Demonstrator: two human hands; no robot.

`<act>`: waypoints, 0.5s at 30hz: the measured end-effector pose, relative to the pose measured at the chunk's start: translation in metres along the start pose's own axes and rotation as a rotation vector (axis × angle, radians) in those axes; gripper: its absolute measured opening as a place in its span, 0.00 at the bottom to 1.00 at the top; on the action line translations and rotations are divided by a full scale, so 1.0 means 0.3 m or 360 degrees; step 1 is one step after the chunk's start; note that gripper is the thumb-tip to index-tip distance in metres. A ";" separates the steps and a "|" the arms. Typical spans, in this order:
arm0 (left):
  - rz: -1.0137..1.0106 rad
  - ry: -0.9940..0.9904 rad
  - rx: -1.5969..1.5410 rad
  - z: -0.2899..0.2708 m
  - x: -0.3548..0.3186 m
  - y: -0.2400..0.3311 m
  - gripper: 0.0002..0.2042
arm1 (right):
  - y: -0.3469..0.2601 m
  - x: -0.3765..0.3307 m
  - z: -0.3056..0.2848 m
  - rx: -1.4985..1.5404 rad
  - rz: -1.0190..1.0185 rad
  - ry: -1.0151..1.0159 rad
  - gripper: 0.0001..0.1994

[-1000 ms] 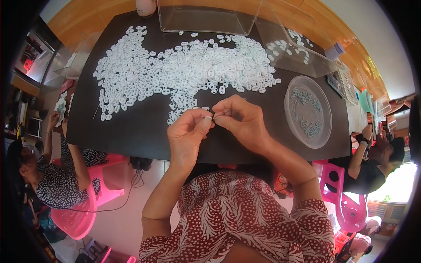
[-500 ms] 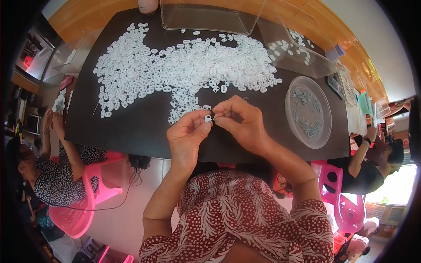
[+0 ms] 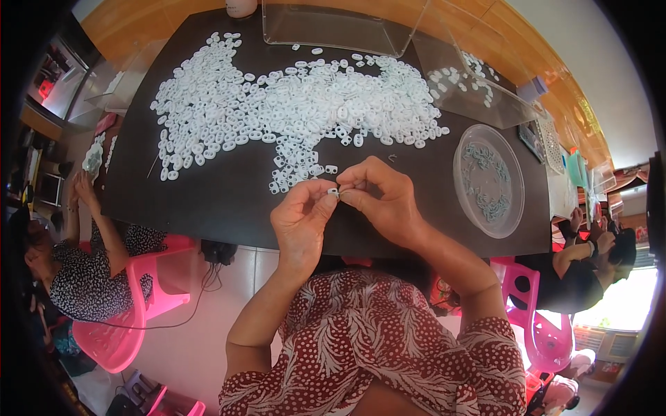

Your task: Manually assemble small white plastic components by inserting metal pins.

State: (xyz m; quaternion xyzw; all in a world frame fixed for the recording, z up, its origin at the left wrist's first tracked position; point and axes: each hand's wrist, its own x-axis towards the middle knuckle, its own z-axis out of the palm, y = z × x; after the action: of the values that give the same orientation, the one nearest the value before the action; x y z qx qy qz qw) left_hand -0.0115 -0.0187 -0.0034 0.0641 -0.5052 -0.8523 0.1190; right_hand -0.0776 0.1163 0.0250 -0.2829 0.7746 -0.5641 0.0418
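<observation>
My left hand (image 3: pixel 303 216) is closed, its thumb and fingers pinching a small white oval plastic piece with holes (image 3: pixel 333 192). My right hand (image 3: pixel 383 196) meets it from the other side, thumb and forefinger pressed together against the edge of that piece. Whatever the right fingertips hold is too small to name. Just beyond both hands, many matching white pieces (image 3: pixel 298 104) lie spread in a wide heap, with a narrow tail reaching toward my left hand. A tiny bent wire-like bit (image 3: pixel 393 158) rests on the table past my right hand.
To the right on the dark table (image 3: pixel 229 201) stands a round clear tub (image 3: pixel 515 201) holding small grey-green pieces. Clear plastic bins (image 3: pixel 333 31) line the far edge. A person (image 3: pixel 90 277) sits at left on a pink chair (image 3: pixel 156 298), another person (image 3: pixel 565 281) at right.
The white piece has tilted in my left fingers, and my right fingertips have come in against it. The view has shifted slightly. The person at right has moved their hands.
</observation>
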 end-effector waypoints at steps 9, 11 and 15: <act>0.0290 0.0175 0.0669 0.002 -0.022 -0.042 0.04 | 0.001 -0.005 0.011 -0.0112 -0.0076 0.0013 0.07; 0.0259 0.0195 0.0526 0.011 -0.022 -0.030 0.04 | 0.003 -0.003 0.020 -0.0074 -0.0078 0.0066 0.06; 0.0139 0.0230 0.0211 0.012 -0.021 -0.014 0.06 | -0.001 0.005 0.027 -0.0076 -0.0136 0.0083 0.06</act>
State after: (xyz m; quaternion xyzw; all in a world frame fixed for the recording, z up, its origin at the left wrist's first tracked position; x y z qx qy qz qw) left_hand -0.0067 -0.0121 -0.0055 0.1110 -0.5530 -0.8041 0.1878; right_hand -0.0755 0.1087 0.0227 -0.3018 0.7758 -0.5540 -0.0093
